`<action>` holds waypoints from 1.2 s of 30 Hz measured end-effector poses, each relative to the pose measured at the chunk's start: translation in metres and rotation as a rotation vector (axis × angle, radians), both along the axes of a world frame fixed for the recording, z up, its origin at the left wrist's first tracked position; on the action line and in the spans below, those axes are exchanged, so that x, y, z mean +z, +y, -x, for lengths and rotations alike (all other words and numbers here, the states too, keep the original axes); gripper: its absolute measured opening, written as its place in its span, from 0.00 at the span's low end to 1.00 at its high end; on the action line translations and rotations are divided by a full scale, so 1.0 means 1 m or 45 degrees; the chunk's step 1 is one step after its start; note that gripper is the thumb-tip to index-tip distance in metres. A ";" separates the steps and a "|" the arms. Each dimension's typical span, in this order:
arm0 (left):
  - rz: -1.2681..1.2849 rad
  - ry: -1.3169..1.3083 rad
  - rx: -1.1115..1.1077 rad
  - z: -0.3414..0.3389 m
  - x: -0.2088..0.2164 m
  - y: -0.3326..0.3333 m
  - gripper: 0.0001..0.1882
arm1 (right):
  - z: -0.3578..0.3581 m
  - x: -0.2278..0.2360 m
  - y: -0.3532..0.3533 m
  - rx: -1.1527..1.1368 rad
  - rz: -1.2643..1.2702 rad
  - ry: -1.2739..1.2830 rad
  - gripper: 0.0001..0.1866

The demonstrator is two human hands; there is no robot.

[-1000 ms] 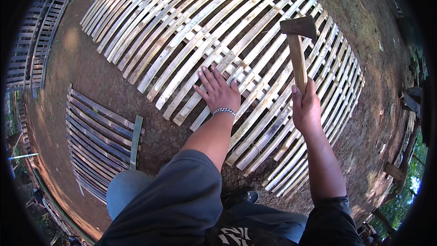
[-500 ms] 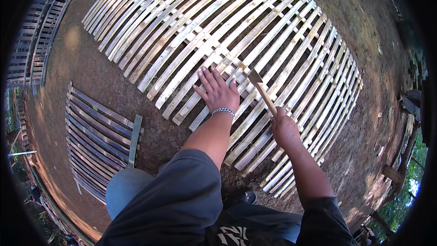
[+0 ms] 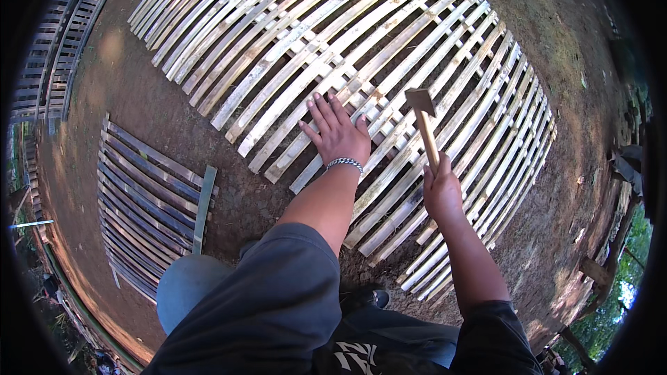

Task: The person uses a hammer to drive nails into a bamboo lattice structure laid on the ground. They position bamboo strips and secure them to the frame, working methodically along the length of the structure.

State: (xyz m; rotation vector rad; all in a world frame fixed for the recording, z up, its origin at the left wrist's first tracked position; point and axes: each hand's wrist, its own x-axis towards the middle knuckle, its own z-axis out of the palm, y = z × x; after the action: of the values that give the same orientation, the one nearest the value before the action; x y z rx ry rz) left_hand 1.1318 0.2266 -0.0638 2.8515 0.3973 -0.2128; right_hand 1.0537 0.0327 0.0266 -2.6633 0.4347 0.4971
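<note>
Two hands are seen at work over a wide lattice panel of pale split slats laid flat on bare brown earth. Nearest the body, the right hand is closed firmly around the lower end of a wooden handle, and the hammer is held upright, its head raised clear above the slats. Just to its left, the left hand is pressed flat on the lattice, palm down, fingers spread apart and gripping nothing; a metal bracelet is worn at the wrist. The chief risk is judged to lie in that closeness: the spread fingers are rested near the spot below the hammer head, so they could be struck if a blow is let fall off line. A thin slat could also be split by too heavy a stroke, or be shifted out of its weave if the pressing palm slips. Farther left, a smaller, darker slatted panel is laid well apart, and more such panels are lined up at the far left edge.
</note>
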 end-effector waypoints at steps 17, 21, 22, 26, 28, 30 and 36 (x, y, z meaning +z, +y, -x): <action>0.001 -0.026 0.000 0.001 -0.003 0.004 0.45 | -0.028 0.036 0.017 0.244 0.087 0.218 0.21; 0.000 0.024 0.004 0.001 0.002 0.004 0.46 | -0.020 0.045 0.029 0.095 -0.117 -0.130 0.21; 0.005 0.054 -0.002 0.001 0.004 0.002 0.46 | -0.016 0.042 0.028 0.057 -0.167 -0.224 0.21; 0.034 -0.006 0.003 0.000 -0.002 0.001 0.45 | -0.024 0.019 0.011 0.262 0.233 0.480 0.21; 0.025 -0.058 0.008 0.001 -0.007 0.006 0.45 | -0.032 0.033 0.017 0.271 0.103 0.257 0.21; 0.003 -0.031 0.007 0.003 -0.006 0.007 0.45 | -0.026 0.041 0.027 0.211 -0.012 0.063 0.21; 0.051 -0.060 0.000 0.001 -0.005 0.001 0.45 | -0.024 0.022 0.014 0.246 0.219 0.399 0.21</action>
State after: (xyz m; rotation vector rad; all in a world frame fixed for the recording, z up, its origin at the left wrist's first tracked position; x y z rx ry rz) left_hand 1.1303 0.2274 -0.0684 2.8112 0.3789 -0.1520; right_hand 1.0779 0.0468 0.0486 -2.8150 0.3208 0.9850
